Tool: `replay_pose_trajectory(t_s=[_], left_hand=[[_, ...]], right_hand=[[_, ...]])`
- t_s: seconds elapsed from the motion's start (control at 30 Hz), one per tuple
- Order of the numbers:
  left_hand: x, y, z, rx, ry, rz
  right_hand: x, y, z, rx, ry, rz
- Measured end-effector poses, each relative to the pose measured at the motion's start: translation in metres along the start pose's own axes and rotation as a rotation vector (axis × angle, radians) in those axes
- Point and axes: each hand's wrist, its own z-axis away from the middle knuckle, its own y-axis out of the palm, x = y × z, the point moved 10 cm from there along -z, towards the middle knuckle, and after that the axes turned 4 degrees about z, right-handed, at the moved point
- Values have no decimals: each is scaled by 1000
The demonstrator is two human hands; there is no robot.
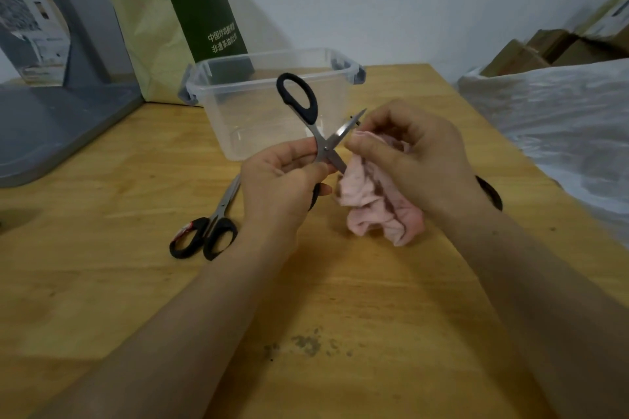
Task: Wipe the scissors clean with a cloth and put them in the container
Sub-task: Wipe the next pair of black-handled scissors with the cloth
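Scissors (pixel 325 143) are held open in an X above the middle of the surface (pixel 340 282), just in front of the container (pixel 238 112). I see the left hand (pixel 279 177) curled round them at the pivot. One black loop is raised against the container's near wall; the other is mostly hidden behind the fingers. The right hand (pixel 418 160) is closed on the pink cloth (pixel 377 207), pinching it onto a blade beside the pivot. The container stands toward the far edge, clear and open-topped; through its walls I make out only its bare floor. A second pair (pixel 227 202) lies shut left of the left wrist.
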Motion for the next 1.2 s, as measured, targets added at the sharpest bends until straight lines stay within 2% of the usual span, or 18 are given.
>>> replay_pose_trajectory(t_s=[0.1, 0.17, 0.23, 0.33, 0.5, 0.6, 0.8, 0.97, 1.2], left_hand=[[3, 6, 3, 29, -6, 24], [5, 10, 5, 38, 0, 3], [7, 10, 6, 42, -8, 4], [9, 10, 6, 39, -29, 13], [13, 15, 9, 46, -85, 66], [18, 12, 9, 14, -130, 92], [18, 6, 7, -35, -154, 133], [20, 13, 9, 3, -160, 113], [22, 10, 8, -2, -120, 54]], right_hand=[[15, 7, 3, -59, -178, 136], [14, 12, 3, -77, -201, 186], [12, 22, 7, -21, -227, 220], [1, 28, 10, 37, -166, 207], [-9, 18, 6, -36, -52, 148], [-14, 23, 7, 1, -20, 198], [-1, 38, 18, 59, -110, 261], [-17, 13, 9, -101, 71, 188], [5, 37, 13, 12, -143, 246]])
